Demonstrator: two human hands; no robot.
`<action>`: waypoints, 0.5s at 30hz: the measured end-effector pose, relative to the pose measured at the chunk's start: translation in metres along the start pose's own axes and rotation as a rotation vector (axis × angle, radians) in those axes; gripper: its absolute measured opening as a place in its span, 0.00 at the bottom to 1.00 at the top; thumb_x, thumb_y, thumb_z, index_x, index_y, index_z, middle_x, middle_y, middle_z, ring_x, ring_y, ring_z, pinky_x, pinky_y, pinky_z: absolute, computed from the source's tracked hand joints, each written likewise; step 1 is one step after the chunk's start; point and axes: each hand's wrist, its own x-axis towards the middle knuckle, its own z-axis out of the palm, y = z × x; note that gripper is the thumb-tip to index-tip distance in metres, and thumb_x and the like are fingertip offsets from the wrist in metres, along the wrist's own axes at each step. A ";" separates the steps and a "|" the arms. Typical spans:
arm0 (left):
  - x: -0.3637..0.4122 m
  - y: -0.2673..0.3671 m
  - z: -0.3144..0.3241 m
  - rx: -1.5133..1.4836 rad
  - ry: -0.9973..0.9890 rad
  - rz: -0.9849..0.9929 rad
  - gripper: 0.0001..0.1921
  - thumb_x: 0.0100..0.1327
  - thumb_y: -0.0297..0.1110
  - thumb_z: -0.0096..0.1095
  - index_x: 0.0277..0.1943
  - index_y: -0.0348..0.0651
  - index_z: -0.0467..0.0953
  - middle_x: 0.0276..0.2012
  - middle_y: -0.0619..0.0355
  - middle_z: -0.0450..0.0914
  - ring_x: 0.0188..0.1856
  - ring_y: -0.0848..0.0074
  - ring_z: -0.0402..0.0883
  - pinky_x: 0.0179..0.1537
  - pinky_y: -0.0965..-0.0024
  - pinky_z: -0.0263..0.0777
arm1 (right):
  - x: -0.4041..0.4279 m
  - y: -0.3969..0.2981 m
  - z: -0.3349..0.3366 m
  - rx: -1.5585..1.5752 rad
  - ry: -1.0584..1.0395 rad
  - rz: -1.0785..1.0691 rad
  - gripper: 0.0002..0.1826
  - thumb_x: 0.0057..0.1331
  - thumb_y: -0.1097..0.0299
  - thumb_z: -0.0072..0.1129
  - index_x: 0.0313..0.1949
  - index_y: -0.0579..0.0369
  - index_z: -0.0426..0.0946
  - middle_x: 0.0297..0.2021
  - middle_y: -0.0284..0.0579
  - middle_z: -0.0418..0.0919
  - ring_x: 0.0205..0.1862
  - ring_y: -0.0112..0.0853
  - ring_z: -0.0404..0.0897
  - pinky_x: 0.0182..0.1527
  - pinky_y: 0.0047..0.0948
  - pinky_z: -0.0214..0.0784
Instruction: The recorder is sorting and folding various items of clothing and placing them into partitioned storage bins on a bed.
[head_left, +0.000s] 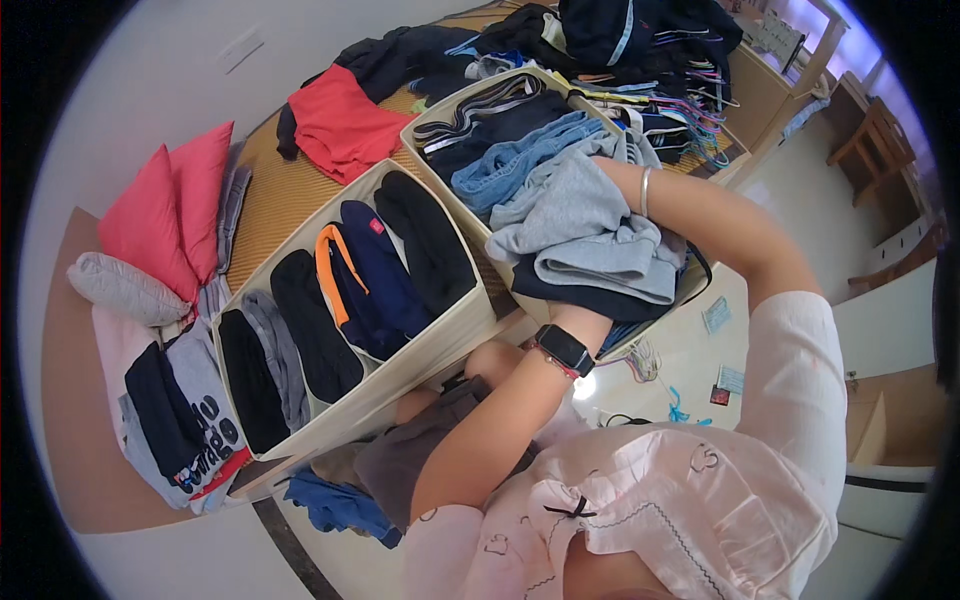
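Note:
A bundle of folded grey clothes (577, 195) lies over the near end of a cream fabric storage box (480, 232), with a dark folded garment (585, 292) beneath it. My left hand (583, 316), below a watch, reaches under the dark garment, its fingers hidden. From the other side my right hand (609, 180), below a silver bangle, goes in behind the grey cloth, which covers its fingers. Blue jeans (525, 165) and black clothes with a striped waistband (480, 112) fill the same box's far end.
A second cream box (397, 390) holds upright folded clothes beside it. Red clothing (341, 124), pink cushions (199, 202), a pile of hangers (697, 120) and dark clothes (622, 37) lie on the woven mat (262, 202). Blue clothing (337, 499) is low at left; a wooden chair (876, 146) stands right.

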 end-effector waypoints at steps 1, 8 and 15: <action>0.000 0.001 -0.002 -0.001 0.006 -0.009 0.27 0.64 0.50 0.44 0.61 0.43 0.66 0.60 0.44 0.66 0.61 0.55 0.65 0.62 0.57 0.56 | 0.009 0.012 0.006 0.014 -0.081 0.031 0.31 0.62 0.38 0.45 0.50 0.51 0.76 0.46 0.45 0.79 0.49 0.37 0.76 0.53 0.26 0.66; 0.016 0.020 -0.040 0.138 -0.008 0.126 0.22 0.63 0.49 0.45 0.52 0.43 0.73 0.49 0.43 0.75 0.52 0.57 0.73 0.54 0.59 0.64 | 0.047 0.072 0.047 -0.075 -0.203 0.100 0.33 0.62 0.38 0.45 0.52 0.54 0.75 0.48 0.46 0.78 0.50 0.36 0.76 0.53 0.27 0.65; 0.010 0.009 -0.037 0.148 0.061 0.244 0.24 0.61 0.46 0.47 0.57 0.45 0.69 0.56 0.46 0.71 0.57 0.56 0.70 0.60 0.58 0.60 | 0.032 0.118 0.026 0.066 -0.059 -0.160 0.34 0.62 0.38 0.45 0.53 0.57 0.73 0.49 0.46 0.76 0.50 0.35 0.75 0.54 0.28 0.65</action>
